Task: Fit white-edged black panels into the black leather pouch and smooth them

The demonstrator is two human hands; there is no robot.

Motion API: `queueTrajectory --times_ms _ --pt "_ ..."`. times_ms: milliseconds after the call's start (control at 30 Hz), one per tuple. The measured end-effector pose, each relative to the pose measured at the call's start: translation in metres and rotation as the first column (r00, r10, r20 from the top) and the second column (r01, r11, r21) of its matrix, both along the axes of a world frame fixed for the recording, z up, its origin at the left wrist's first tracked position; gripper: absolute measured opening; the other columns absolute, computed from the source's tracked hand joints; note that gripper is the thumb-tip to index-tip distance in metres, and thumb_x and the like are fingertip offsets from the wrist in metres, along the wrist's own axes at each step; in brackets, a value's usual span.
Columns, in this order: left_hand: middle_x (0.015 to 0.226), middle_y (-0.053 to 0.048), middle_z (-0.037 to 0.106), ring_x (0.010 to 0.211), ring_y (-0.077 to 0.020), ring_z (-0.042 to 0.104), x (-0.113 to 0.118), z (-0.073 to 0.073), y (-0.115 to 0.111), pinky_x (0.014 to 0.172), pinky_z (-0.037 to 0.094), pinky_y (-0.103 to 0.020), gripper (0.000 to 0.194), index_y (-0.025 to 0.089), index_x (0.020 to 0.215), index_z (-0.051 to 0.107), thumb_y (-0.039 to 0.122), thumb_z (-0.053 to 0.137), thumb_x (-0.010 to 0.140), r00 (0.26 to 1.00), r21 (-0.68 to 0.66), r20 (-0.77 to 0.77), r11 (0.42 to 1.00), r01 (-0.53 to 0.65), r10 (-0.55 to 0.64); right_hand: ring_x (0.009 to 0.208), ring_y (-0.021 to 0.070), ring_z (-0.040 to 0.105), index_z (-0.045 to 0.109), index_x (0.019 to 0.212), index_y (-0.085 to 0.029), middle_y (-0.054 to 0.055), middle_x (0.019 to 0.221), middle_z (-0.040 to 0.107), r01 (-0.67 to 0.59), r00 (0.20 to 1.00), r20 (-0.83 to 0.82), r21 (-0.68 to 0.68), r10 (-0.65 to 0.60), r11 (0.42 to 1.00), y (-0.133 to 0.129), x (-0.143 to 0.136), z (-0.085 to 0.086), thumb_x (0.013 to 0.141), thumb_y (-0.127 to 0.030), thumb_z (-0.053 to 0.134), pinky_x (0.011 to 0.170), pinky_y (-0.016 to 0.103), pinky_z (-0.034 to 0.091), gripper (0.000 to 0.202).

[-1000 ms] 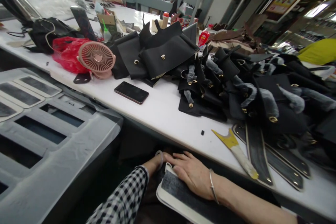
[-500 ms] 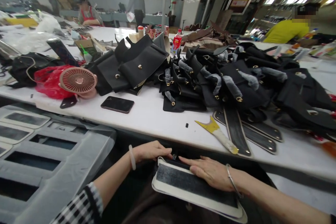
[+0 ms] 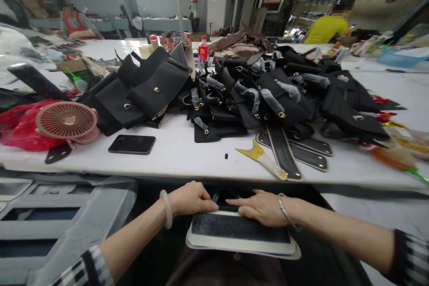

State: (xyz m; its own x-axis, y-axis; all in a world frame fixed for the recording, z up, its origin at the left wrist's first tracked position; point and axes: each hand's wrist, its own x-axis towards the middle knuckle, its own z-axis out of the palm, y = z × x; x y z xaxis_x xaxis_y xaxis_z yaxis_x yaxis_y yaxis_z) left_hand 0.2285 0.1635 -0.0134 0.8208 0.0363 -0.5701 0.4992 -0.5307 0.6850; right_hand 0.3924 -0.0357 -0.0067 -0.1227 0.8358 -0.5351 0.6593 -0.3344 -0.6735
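Observation:
Over my lap rests a black leather bag panel with a wide cream border; its lower edge shows more than one layer. My left hand is closed at the panel's upper left corner, its thumb and fingers pinching the edge. My right hand lies along the upper edge, index finger stretched to the left and thumb on the black face. Between the two hands, dark material with a small shiny bit shows behind the panel, too shaded to make out.
Across the white table lie piled black bags, leather straps, a yellow-tipped scraper-like tool, a phone and a pink fan. A grey slotted rack stands at left. Co-workers sit and stand farther back.
The view has turned right, so the table things sit farther left. The panel has levelled out from its slant. My left thumb has come onto the panel's upper edge; my right hand stays on it.

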Motion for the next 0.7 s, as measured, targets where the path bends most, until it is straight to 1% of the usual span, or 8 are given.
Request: queueTrajectory --times_ms 133,233,300,367,433,500,600,700 --pt "0.055 0.003 0.057 0.057 -0.0156 0.052 0.006 0.007 -0.004 0.052 0.037 -0.025 0.032 0.02 0.069 0.074 0.05 0.062 0.073 0.998 0.105 0.053 0.994 0.023 -0.029 0.111 0.0302 0.063 0.066 0.119 -0.039 0.001 0.122 0.067 0.226 0.969 -0.139 0.152 -0.206 0.962 0.011 -0.01 -0.016 0.086 -0.037 0.058 0.11 0.057 0.022 0.034" --pt "0.104 -0.004 0.071 0.096 -0.0244 0.063 0.0 0.014 -0.017 0.084 0.046 -0.032 0.04 0.022 0.108 0.069 0.046 0.062 0.077 0.982 0.215 0.186 0.975 -0.053 0.013 0.111 0.0298 0.062 0.074 0.102 -0.033 0.002 0.111 0.072 0.511 0.852 -0.258 0.222 -0.455 0.83 -0.002 0.0 -0.019 0.076 -0.046 0.069 0.111 0.051 0.025 0.029" --pt "0.13 -0.008 0.06 0.118 -0.0251 0.054 -0.008 0.017 -0.035 0.102 0.039 -0.038 0.037 0.022 0.115 0.063 0.041 0.055 0.085 0.951 0.268 0.307 0.955 -0.125 0.039 0.118 0.0279 0.057 0.074 0.102 -0.028 0.004 0.116 0.07 0.747 0.662 -0.367 0.251 -0.654 0.616 -0.028 0.007 -0.023 0.075 -0.056 0.067 0.111 0.043 0.029 0.039" --pt "0.139 -0.008 0.053 0.13 -0.0234 0.045 -0.015 0.018 -0.059 0.111 0.03 -0.043 0.023 0.023 0.104 0.063 0.036 0.05 0.089 0.906 0.291 0.422 0.944 -0.156 0.019 0.12 0.0261 0.054 0.072 0.102 -0.022 0.007 0.118 0.068 0.932 0.36 -0.47 0.209 -0.806 0.294 -0.064 0.003 -0.036 0.078 -0.069 0.055 0.108 0.039 0.033 0.055" --pt "0.142 -0.007 0.05 0.136 -0.0234 0.039 -0.016 0.018 -0.087 0.116 0.022 -0.049 0.012 0.025 0.093 0.062 0.032 0.054 0.089 0.869 0.307 0.493 0.943 -0.125 -0.045 0.109 0.0262 0.059 0.07 0.096 -0.02 0.01 0.105 0.071 0.997 0.009 -0.537 0.071 -0.843 -0.034 -0.096 -0.016 -0.058 0.077 -0.078 0.044 0.099 0.04 0.041 0.067" --pt "0.144 -0.007 0.048 0.14 -0.0244 0.033 -0.011 0.016 -0.113 0.117 0.017 -0.055 0.006 0.025 0.09 0.061 0.028 0.058 0.087 0.851 0.332 0.509 0.942 -0.055 -0.13 0.084 0.026 0.066 0.067 0.087 -0.018 0.01 0.085 0.071 0.963 -0.269 -0.565 -0.145 -0.78 -0.227 -0.114 -0.049 -0.087 0.069 -0.081 0.049 0.079 0.04 0.05 0.068" --pt "0.147 -0.01 0.045 0.142 -0.0257 0.029 0.003 0.014 -0.138 0.116 0.015 -0.058 0.004 0.023 0.087 0.06 0.024 0.062 0.084 0.846 0.372 0.483 0.928 0.034 -0.225 0.062 0.0254 0.064 0.066 0.077 -0.014 0.01 0.068 0.068 0.86 -0.491 -0.608 -0.452 -0.623 -0.236 -0.104 -0.099 -0.123 0.063 -0.073 0.063 0.063 0.042 0.052 0.061" --pt "0.148 -0.01 0.044 0.142 -0.0265 0.029 0.015 0.01 -0.148 0.115 0.016 -0.06 0.004 0.023 0.083 0.061 0.021 0.063 0.081 0.862 0.389 0.442 0.919 0.066 -0.249 0.076 0.0219 0.066 0.065 0.085 -0.017 0.006 0.082 0.07 0.786 -0.612 -0.682 -0.581 -0.401 -0.212 -0.07 -0.117 -0.141 0.072 -0.061 0.065 0.074 0.038 0.053 0.046"
